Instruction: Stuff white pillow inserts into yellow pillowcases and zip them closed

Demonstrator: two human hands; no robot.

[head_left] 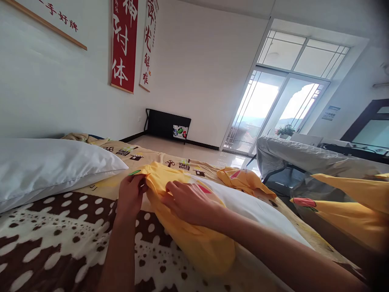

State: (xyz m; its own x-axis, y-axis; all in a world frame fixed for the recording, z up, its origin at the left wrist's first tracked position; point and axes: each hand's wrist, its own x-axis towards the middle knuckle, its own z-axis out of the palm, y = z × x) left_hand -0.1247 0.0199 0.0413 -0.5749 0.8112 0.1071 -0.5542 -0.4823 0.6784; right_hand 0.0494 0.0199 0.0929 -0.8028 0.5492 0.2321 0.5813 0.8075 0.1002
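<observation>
A yellow pillowcase [185, 239] is partly pulled over a white pillow [258, 211] lying on the bed. My left hand [130, 194] pinches the pillowcase's open edge at its left corner, fingers closed on the cloth. My right hand [188, 200] lies on top of the yellow fabric with fingers curled into it, gripping the pillowcase over the pillow. The pillow's right part is bare white.
A second white pillow [51, 166] lies at the left on the brown-and-cream spotted bedsheet [45, 243]. More yellow cloth [243, 178] sits at the bed's far edge and at the right [352, 207]. A covered grey sofa [304, 158], glass doors and tiled floor lie beyond.
</observation>
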